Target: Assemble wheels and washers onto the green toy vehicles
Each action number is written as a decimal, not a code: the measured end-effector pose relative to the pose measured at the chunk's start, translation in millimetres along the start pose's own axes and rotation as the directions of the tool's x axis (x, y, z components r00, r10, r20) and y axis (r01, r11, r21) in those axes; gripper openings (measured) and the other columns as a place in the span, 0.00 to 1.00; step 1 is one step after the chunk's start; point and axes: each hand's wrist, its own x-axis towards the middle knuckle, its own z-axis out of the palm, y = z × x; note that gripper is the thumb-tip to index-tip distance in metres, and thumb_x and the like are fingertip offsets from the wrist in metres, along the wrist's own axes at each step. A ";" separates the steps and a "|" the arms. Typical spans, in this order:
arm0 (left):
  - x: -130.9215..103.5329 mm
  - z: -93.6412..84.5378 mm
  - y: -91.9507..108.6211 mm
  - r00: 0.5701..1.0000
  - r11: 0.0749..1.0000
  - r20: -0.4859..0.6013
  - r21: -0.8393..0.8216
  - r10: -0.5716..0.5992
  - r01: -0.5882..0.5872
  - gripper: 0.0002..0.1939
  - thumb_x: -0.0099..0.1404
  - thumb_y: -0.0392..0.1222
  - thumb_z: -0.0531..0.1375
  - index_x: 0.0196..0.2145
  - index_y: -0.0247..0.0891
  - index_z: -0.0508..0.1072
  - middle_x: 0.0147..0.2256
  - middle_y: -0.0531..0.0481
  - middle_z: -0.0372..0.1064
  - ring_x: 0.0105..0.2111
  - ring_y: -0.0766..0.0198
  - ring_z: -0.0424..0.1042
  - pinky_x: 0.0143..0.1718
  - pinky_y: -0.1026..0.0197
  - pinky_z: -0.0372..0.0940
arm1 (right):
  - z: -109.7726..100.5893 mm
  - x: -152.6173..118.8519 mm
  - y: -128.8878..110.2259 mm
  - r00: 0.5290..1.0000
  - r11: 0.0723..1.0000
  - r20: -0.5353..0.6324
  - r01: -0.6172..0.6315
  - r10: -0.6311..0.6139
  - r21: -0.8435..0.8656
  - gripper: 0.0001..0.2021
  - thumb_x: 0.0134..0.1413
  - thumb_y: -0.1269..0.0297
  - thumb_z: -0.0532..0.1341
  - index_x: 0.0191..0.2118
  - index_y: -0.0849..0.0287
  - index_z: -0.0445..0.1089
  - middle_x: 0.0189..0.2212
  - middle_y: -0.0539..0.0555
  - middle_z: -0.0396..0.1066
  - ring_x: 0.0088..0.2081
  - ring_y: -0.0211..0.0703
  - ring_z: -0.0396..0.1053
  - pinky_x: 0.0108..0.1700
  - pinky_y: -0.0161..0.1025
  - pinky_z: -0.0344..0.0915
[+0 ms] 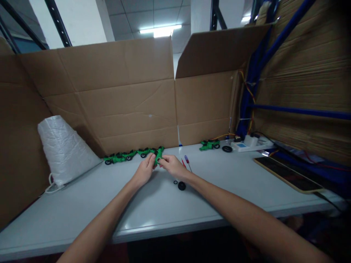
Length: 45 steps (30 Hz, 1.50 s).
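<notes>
Between my two hands, above the white table (128,204), is a green toy car body (158,153), tilted upward. My left hand (145,170) grips it from the left with closed fingers. From the other side my right hand (173,166) pinches its lower part, and the fingertips partly cover it. A loose black toy wheel (181,186) and a small black ring (175,182) lie on the table below my right wrist. Just past that wrist rest a screwdriver (187,160) with a purplish handle and a red tool (183,163), both partly hidden by my arm.
Several green toy cars (119,157) line the back left, and another green toy car (210,145) stands back right beside a black ring-shaped piece (227,149). A power strip (251,143), a phone-like dark panel (287,173) and a white wrapped bundle (64,149) flank the table. Cardboard walls (123,106) enclose it.
</notes>
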 end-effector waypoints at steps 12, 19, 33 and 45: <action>-0.9 11.0 -3.8 0.998 0.993 -0.017 -0.102 -0.067 0.065 0.22 0.74 0.62 0.50 0.37 0.40 0.66 0.32 0.53 0.62 0.33 0.62 0.65 0.39 0.61 0.68 | 1.0 -5.9 0.4 0.992 0.994 -0.106 -0.071 0.061 -0.089 0.14 0.60 0.62 0.55 0.24 0.58 0.66 0.19 0.46 0.61 0.24 0.37 0.57 0.28 0.35 0.51; 1.4 12.9 6.1 0.998 0.994 -0.023 -0.101 -0.051 0.049 0.21 0.75 0.61 0.49 0.36 0.40 0.64 0.32 0.53 0.61 0.33 0.63 0.65 0.39 0.61 0.68 | -2.9 -6.2 -8.6 0.986 0.986 -0.152 -0.095 0.074 -0.138 0.15 0.59 0.62 0.55 0.22 0.58 0.66 0.16 0.45 0.58 0.23 0.38 0.57 0.28 0.35 0.51; -3.8 6.0 6.1 0.999 0.987 -0.041 0.159 0.014 -0.007 0.21 0.78 0.56 0.43 0.35 0.41 0.63 0.28 0.54 0.62 0.29 0.62 0.64 0.35 0.60 0.58 | -8.5 -6.2 -7.2 1.000 0.997 0.011 -0.024 0.025 -0.077 0.21 0.69 0.54 0.53 0.27 0.58 0.67 0.16 0.45 0.61 0.20 0.36 0.59 0.27 0.34 0.56; 0.0 6.8 23.7 0.996 0.999 -0.094 0.032 0.004 -0.001 0.28 0.77 0.61 0.43 0.31 0.39 0.67 0.28 0.51 0.65 0.30 0.61 0.65 0.34 0.60 0.57 | -15.1 2.7 -7.7 0.998 1.000 0.057 0.001 -0.001 0.002 0.19 0.65 0.49 0.57 0.27 0.58 0.64 0.21 0.47 0.64 0.23 0.34 0.60 0.25 0.32 0.54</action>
